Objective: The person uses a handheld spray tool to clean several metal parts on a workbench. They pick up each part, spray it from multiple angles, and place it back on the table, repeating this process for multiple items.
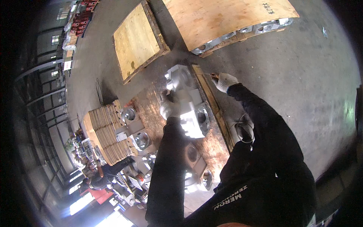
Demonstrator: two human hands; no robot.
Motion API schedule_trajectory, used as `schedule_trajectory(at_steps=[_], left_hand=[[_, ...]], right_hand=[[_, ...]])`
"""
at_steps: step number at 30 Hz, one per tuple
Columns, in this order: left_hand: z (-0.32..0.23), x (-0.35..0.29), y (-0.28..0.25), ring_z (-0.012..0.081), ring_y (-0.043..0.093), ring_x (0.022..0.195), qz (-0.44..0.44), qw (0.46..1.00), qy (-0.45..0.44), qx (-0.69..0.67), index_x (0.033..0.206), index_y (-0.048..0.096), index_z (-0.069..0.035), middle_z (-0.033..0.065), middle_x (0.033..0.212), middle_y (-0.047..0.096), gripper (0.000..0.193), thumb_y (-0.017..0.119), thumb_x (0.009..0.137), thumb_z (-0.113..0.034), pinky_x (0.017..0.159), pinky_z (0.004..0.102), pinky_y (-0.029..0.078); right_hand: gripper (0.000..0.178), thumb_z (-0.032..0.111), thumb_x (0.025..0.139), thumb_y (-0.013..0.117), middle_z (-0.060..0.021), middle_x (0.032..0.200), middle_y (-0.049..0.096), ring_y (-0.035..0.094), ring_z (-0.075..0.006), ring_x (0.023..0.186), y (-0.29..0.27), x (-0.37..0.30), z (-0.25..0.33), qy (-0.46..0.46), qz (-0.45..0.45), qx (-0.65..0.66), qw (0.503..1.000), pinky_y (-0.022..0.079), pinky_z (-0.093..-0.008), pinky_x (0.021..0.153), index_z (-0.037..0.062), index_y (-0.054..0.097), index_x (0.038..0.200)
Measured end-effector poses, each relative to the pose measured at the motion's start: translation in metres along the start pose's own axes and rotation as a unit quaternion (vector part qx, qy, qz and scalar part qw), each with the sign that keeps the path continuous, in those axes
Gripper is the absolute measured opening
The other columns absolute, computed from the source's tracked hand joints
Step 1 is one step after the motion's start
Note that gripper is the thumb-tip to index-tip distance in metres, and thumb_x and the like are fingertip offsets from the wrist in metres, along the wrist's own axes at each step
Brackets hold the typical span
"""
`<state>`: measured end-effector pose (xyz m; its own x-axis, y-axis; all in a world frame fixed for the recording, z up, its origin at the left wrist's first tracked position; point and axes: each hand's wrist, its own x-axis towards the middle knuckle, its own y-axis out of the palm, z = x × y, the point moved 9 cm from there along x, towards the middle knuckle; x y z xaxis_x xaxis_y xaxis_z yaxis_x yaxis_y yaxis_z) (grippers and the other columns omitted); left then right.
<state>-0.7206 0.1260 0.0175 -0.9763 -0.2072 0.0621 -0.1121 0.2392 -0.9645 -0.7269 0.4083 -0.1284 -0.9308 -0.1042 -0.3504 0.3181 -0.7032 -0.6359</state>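
My left hand [169,107], in a white glove with dark fingertips, is at the left side of a grey metal casting [183,96]. Its fingers are apart, and whether they press on the metal is unclear. The casting has round openings and bright, glaring faces, and lies on a brown wooden board [214,140]. Beyond the board's right edge, my right hand [226,81] is held out in a white glove. Its fingers are drawn together at dark, reddish-brown tips; anything between them is too small to make out.
More castings [140,140] lie to the left beside a stack of cardboard sheets [105,130]. Nearer me on the board is another casting [194,157]. Ahead are a plywood-topped pallet [136,39] and a plywood sheet [227,19] covering castings. A person [100,181] works at lower left.
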Motion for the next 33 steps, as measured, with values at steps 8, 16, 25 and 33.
schedule_trajectory(at_steps=[8,16,25,33], left_hand=[[0.012,0.002,0.005,0.0305,0.070,0.080,-0.016,0.999,-0.029,0.000,0.115,0.057,-0.014,0.0122,0.093,0.071,0.032,0.058,0.094,-0.038,0.066,0.0416,0.054],[-0.002,-0.002,-0.004,0.0372,0.069,0.075,0.000,1.000,-0.014,0.022,0.118,0.054,-0.020,0.0126,0.093,0.070,0.037,0.050,0.095,-0.048,0.063,0.0501,0.055],[0.087,0.009,0.019,0.0375,0.069,0.088,0.007,0.998,-0.055,-0.019,0.125,0.050,-0.021,0.0154,0.108,0.068,0.046,0.053,0.092,-0.054,0.070,0.0493,0.056],[0.009,-0.004,-0.016,0.0368,0.066,0.097,-0.013,0.999,-0.042,-0.031,0.117,0.057,-0.012,0.0174,0.112,0.064,0.040,0.060,0.091,-0.042,0.081,0.0468,0.053]], right_hand=[[0.048,0.048,0.100,0.048,-0.0117,0.066,0.060,0.061,-0.0198,0.053,0.006,-0.007,0.005,0.058,0.102,0.253,0.960,0.046,-0.0347,0.047,0.0022,0.061,0.094],[0.047,0.044,0.100,0.050,-0.0200,0.088,0.069,0.069,-0.0272,0.079,0.038,0.004,0.040,-0.085,0.124,0.091,0.984,0.053,-0.0389,0.066,0.0006,0.065,0.106],[0.043,0.043,0.097,0.056,-0.0094,0.074,0.065,0.064,-0.0222,0.066,-0.014,-0.074,-0.035,0.101,0.024,0.293,0.950,0.052,-0.0367,0.061,0.0063,0.065,0.117],[0.030,0.034,0.097,0.059,-0.0052,0.083,0.063,0.060,-0.0191,0.069,0.001,-0.179,-0.097,0.320,0.088,0.364,0.870,0.050,-0.0346,0.065,0.0065,0.062,0.108]])
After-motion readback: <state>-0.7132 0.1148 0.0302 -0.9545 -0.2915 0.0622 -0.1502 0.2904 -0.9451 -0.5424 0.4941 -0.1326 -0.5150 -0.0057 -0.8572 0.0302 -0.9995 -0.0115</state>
